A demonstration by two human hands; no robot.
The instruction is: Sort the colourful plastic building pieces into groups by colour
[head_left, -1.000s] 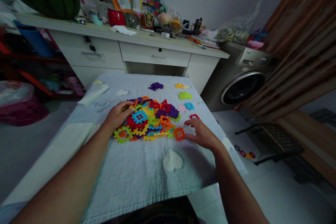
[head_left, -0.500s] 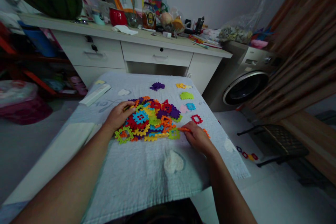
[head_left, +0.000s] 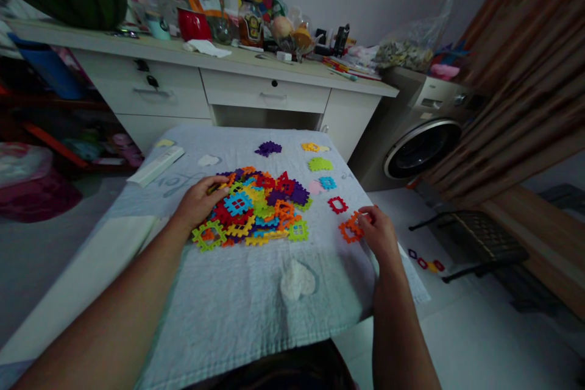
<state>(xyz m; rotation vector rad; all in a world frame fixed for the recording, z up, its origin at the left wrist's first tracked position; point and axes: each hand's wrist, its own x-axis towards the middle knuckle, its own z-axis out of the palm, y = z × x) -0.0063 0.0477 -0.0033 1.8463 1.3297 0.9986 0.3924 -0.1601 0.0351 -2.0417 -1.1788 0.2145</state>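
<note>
A pile of colourful interlocking plastic tiles (head_left: pixel 256 207) lies on a pale cloth-covered table (head_left: pixel 237 311). My left hand (head_left: pixel 197 201) rests on the pile's left edge, fingers curled over the tiles. My right hand (head_left: pixel 379 233) is at the table's right edge, fingers pinched on orange tiles (head_left: pixel 351 227) that lie on the cloth there. A red tile (head_left: pixel 337 205) lies just beyond them. Single tiles sit in a row further back: blue (head_left: pixel 327 183), green (head_left: pixel 320 164), yellow (head_left: pixel 312 147), purple (head_left: pixel 269 148).
A white heart-shaped patch (head_left: pixel 297 280) marks the cloth near me. A white box (head_left: pixel 155 166) lies at the table's left. Behind stand a cluttered white desk (head_left: pixel 256 88) and a washing machine (head_left: pixel 423 134). A dark stool (head_left: pixel 479 244) and small tiles (head_left: pixel 425 263) are on the floor at right.
My right hand took an orange tile from the pile's right edge and carried it right, to the orange tiles at the table's edge. My left hand stayed on the pile.
</note>
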